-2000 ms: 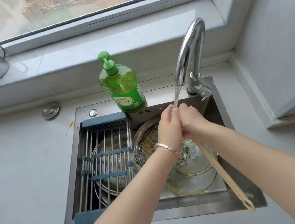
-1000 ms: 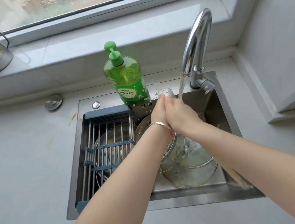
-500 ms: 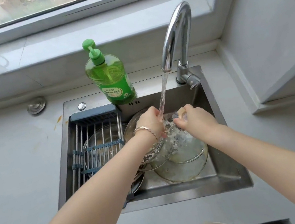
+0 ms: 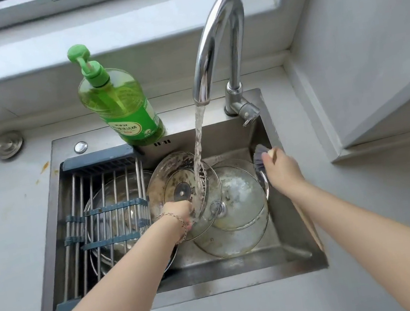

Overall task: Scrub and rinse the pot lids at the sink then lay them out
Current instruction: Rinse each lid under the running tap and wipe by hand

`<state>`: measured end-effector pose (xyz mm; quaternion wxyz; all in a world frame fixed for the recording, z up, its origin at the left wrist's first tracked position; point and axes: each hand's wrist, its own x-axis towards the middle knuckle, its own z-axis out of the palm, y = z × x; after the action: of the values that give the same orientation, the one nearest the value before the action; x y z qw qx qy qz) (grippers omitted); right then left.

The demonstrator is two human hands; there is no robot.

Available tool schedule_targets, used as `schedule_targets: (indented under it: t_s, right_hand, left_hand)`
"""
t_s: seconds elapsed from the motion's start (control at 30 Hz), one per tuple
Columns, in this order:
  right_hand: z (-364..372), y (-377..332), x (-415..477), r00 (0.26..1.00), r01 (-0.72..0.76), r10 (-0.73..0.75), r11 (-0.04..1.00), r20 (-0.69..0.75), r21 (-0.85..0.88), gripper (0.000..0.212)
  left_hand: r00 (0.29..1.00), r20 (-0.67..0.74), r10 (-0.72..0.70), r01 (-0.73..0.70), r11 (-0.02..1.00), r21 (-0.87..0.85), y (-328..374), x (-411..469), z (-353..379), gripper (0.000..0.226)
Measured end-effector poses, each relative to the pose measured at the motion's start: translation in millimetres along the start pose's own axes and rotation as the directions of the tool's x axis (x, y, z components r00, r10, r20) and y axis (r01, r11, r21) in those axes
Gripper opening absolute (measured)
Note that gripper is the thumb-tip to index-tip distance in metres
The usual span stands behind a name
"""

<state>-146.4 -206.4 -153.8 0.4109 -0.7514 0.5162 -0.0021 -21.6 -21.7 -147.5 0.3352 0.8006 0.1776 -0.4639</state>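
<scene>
The left hand (image 4: 180,211) grips the near rim of the tilted lid (image 4: 171,171), fingers curled round its edge, and props it on end in the middle of the sink (image 4: 246,281) so that the water stream (image 4: 199,145) from the faucet (image 4: 216,36) runs down its face. The right hand (image 4: 280,168) is closed round the brush (image 4: 260,157) near its bristle head, which is held off the glass at the sink's far right corner while the wooden handle trails back under the forearm. Judging by the dark streaks on the glass, this is the wetting of a first lid, with the scrubbing not yet begun. The next move calls for bringing the bristles across to the wet face while the left hand braces the slippery rim against the push. I count three glass lids in the open right half of the sink: the held one, a second lid (image 4: 240,193) lying knob up just right of it, and a third lid (image 4: 230,246) flat beneath that, toward the near edge. A round vessel (image 4: 113,195) shows under the one drain rack (image 4: 102,194) spanning the left half, though I cannot tell whether it is a lid. One soap bottle (image 4: 122,106) stands on the sink's far edge.
</scene>
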Motion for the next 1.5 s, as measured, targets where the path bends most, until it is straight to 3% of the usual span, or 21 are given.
schedule_targets:
  t_s: [0.13, 0.23, 0.3, 0.43, 0.53, 0.63, 0.8, 0.87, 1.03, 1.1, 1.2, 1.27, 1.33, 1.4, 1.5]
  right_hand:
    - [-30, 6, 40, 0.971, -0.139, 0.141, 0.99, -0.195, 0.023, 0.044]
    - [-34, 12, 57, 0.953, -0.186, 0.179, 0.983, -0.244, -0.003, 0.043]
    - [-33, 15, 61, 0.944, -0.19, 0.184, 0.982, -0.274, 0.004, 0.041]
    - [-28, 15, 54, 0.932, -0.182, 0.158, 0.982, -0.327, -0.044, 0.04]
    - [-24, 3, 28, 0.927, -0.045, -0.013, 0.989, -0.375, -0.143, 0.053]
    - [-15, -11, 1, 0.961, 0.1, -0.129, 0.987, -0.245, -0.128, 0.05]
    - [4, -25, -24, 0.971, 0.232, -0.237, 0.965, -0.028, -0.126, 0.039]
    - [10, -30, -32, 0.967, 0.254, -0.255, 0.958, 0.009, -0.135, 0.036]
    - [14, -47, -53, 0.912, 0.41, -0.41, 0.906, 0.032, -0.106, 0.029]
    - [7, -51, -56, 0.883, 0.467, -0.453, 0.873, 0.121, -0.141, 0.029]
    - [-2, -46, -60, 0.859, 0.447, -0.29, 0.826, 0.422, -0.343, 0.041]
    - [1, -34, -66, 0.816, 0.437, -0.14, 0.785, 0.561, -0.439, 0.058]
    - [12, -24, -81, 0.757, 0.523, -0.154, 0.725, 0.635, -0.447, 0.072]
    - [32, -26, -97, 0.687, 0.643, -0.282, 0.666, 0.669, -0.379, 0.076]
    - [54, -45, -96, 0.642, 0.73, -0.468, 0.615, 0.608, -0.297, 0.083]
  left_hand:
    - [0.983, -0.105, -0.152, 0.124, 0.964, -0.234, -4, 20, 7, 0.031]
    - [0.962, -0.039, -0.272, 0.23, 0.875, -0.425, 0, 19, 12, 0.018]
    - [0.949, 0.036, -0.314, 0.286, 0.803, -0.522, 1, 19, 14, 0.023]
    - [0.899, 0.198, -0.39, 0.409, 0.586, -0.699, -9, 30, 16, 0.034]
    - [0.863, 0.298, -0.408, 0.49, 0.53, -0.692, -30, 46, 14, 0.037]
    - [0.852, 0.343, -0.396, 0.513, 0.498, -0.699, -34, 48, 14, 0.029]
    - [0.886, 0.264, -0.382, 0.434, 0.478, -0.764, -20, 21, 16, 0.034]
    - [0.871, 0.34, -0.354, 0.475, 0.431, -0.768, -18, 10, 18, 0.033]
    - [0.864, 0.404, -0.3, 0.504, 0.531, -0.682, -16, -32, 21, 0.037]
    - [0.864, 0.448, -0.231, 0.49, 0.591, -0.64, -15, -50, 14, 0.03]
    - [0.943, 0.319, -0.096, 0.24, 0.859, -0.451, -21, -55, -4, 0.032]
    - [0.972, 0.232, 0.041, 0.035, 0.948, -0.316, -26, -55, -18, 0.038]
    - [0.963, 0.232, 0.141, -0.07, 0.954, -0.29, -25, -62, -31, 0.036]
    - [0.947, 0.244, 0.208, -0.125, 0.94, -0.319, -19, -73, -41, 0.039]
    - [0.926, 0.221, 0.305, -0.238, 0.929, -0.283, -13, -86, -49, 0.047]
